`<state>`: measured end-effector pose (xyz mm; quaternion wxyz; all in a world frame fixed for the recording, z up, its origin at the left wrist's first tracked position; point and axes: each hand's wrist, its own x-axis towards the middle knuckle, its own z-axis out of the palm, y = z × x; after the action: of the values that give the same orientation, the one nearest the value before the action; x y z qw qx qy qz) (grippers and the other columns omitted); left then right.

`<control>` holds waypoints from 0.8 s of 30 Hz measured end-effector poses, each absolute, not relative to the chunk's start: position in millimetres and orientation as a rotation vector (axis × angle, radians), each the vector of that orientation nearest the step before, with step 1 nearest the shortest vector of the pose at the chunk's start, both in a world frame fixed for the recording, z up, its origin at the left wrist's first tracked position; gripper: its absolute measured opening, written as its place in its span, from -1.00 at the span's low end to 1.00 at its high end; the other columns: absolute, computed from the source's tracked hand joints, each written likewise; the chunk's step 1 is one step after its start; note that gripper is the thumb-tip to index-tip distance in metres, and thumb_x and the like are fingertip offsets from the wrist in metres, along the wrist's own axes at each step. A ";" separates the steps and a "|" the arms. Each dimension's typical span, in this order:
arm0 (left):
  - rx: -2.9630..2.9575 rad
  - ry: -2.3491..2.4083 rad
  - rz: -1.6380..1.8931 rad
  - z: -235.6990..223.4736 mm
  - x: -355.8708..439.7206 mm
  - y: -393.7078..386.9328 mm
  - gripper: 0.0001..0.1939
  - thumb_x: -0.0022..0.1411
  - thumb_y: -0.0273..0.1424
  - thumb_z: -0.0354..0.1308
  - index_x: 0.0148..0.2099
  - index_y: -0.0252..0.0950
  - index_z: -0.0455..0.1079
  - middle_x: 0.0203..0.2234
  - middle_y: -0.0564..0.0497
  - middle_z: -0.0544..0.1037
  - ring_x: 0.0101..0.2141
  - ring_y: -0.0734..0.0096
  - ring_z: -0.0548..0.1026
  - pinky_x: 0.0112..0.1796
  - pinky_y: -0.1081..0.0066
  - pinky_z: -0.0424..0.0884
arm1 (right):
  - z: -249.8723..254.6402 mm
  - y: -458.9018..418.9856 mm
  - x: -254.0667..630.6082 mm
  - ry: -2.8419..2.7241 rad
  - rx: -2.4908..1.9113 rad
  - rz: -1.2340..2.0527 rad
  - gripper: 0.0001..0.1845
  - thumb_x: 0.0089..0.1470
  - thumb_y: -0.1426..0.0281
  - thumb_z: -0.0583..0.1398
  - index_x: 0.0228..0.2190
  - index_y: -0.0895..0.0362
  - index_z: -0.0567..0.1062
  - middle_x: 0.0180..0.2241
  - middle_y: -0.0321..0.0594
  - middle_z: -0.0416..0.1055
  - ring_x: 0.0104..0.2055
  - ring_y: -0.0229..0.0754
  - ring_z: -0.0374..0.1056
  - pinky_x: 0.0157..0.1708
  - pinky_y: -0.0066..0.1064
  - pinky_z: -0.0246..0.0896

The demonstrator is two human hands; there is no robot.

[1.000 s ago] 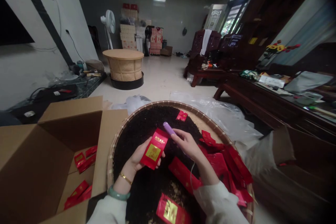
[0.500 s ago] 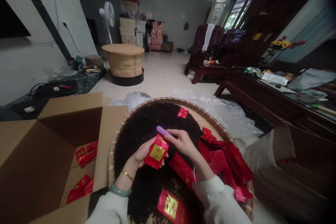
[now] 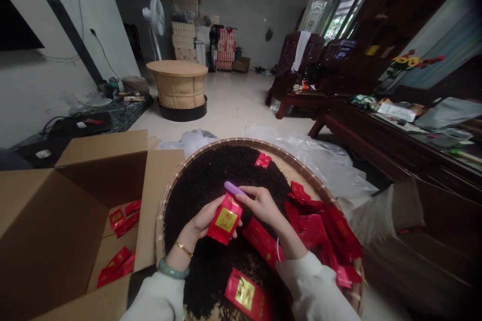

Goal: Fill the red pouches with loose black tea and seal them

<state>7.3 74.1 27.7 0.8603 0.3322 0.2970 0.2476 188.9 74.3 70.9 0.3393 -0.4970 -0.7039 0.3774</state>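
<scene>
My left hand is closed around a red packet with a gold label, held upright over a round woven tray. My right hand grips a small purple handheld bag sealer, which lies across the packet's top edge. A white cord hangs by my right wrist. Dark loose tea leaves cover much of the tray. Below my hands lies another gold-labelled packet. Many flat red packets are heaped at the tray's right side, and a small one rests on the leaves.
To the left stands an open cardboard box with several red packets inside. Clear plastic sheeting lies beyond the tray. Farther off are a woven drum-shaped stand, a white fan and a dark wooden table at right.
Both hands keep their hold on the packet and the sealer, almost unmoved. The packet's lower end sits very slightly lower, and the whole view has shifted a little.
</scene>
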 end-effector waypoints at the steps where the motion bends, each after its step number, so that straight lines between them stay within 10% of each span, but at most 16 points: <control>1: 0.697 0.626 0.522 27.9 7.2 73.8 -0.45 0.23 0.00 -0.06 -0.19 -0.44 0.41 -0.47 -0.21 0.61 -0.56 0.21 0.56 -0.50 0.36 0.44 | 70.9 74.2 188.6 -1.832 -1.294 0.987 -0.64 0.09 0.18 0.14 -0.27 0.15 0.61 -0.41 -0.29 0.55 -0.40 -0.14 0.38 -0.39 -0.44 0.20; 24: 0.845 0.889 0.823 28.8 12.3 78.1 -0.58 -0.13 -0.11 0.36 -0.44 -0.40 0.43 -0.62 0.05 0.50 -0.61 0.51 0.38 -0.52 0.51 0.25 | 60.5 71.6 183.5 -1.911 -1.353 0.888 -0.66 0.11 0.20 0.14 -0.21 0.11 0.59 -0.29 -0.21 0.58 -0.33 -0.06 0.44 -0.31 -0.36 0.23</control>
<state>12.3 78.1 28.8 0.7395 0.3850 0.4051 0.3753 183.5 71.6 60.5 0.3132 -0.5132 -0.7247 0.3365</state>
